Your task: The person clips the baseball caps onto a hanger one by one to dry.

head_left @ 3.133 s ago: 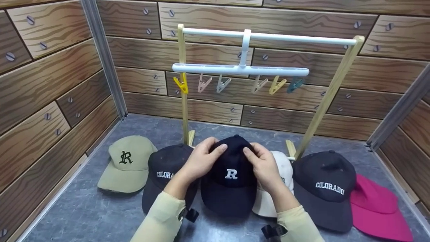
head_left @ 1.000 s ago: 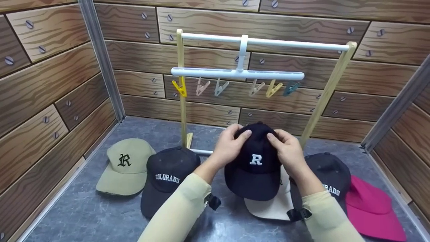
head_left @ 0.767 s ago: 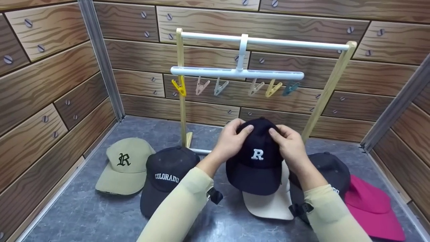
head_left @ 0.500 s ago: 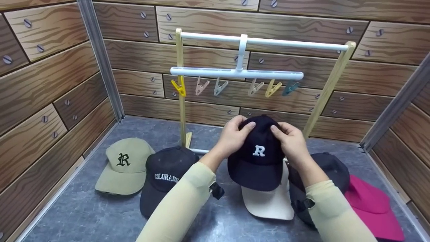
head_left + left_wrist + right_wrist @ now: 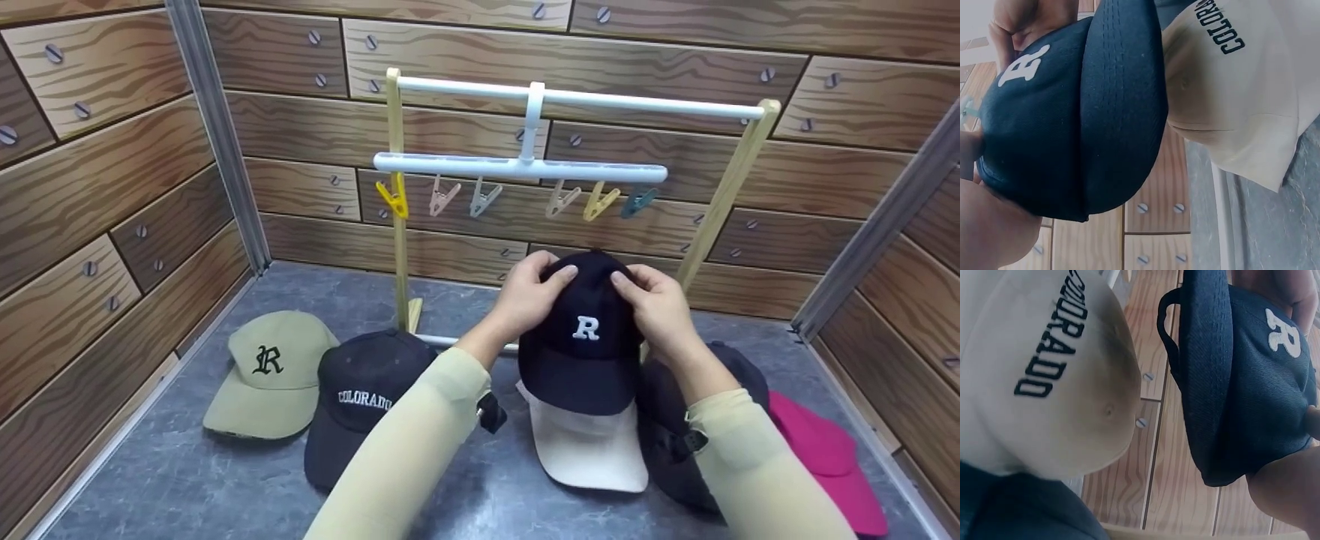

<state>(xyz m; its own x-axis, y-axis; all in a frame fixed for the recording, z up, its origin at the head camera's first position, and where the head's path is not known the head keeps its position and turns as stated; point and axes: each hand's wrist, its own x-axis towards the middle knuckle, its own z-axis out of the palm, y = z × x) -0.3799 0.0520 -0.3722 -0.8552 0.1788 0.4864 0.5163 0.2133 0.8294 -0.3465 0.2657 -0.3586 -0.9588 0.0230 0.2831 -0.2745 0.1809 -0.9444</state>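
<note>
A navy baseball cap point(image 5: 581, 379) with a white letter R is held up off the table, brim toward me. My left hand point(image 5: 525, 296) pinches the left side of its crown, thumb in front. On the right side, my right hand point(image 5: 664, 307) pinches the crown the same way. Both wrist views show the navy cap apart from a cream cap point(image 5: 1241, 79) lettered COLORADO, which stands beneath. Above hangs a white clip hanger point(image 5: 465, 163) with several coloured clips, among them a yellow clip point(image 5: 394, 196) and a teal clip point(image 5: 639, 202). The clips hold nothing.
The hanger hooks over a white rail point(image 5: 652, 103) on a wooden-legged rack. An olive cap point(image 5: 274, 367) and a black COLORADO cap point(image 5: 352, 431) lie left. Another dark cap point(image 5: 667, 465), partly behind my right arm, and a magenta cap point(image 5: 825, 465) lie right. Wood-patterned walls enclose the grey table point(image 5: 172, 465).
Gripped by both hands, the navy cap has risen and shifted right from its place in the row, now over the cream cap. Over the last half second it rose slightly more. The hanger stays put.
</note>
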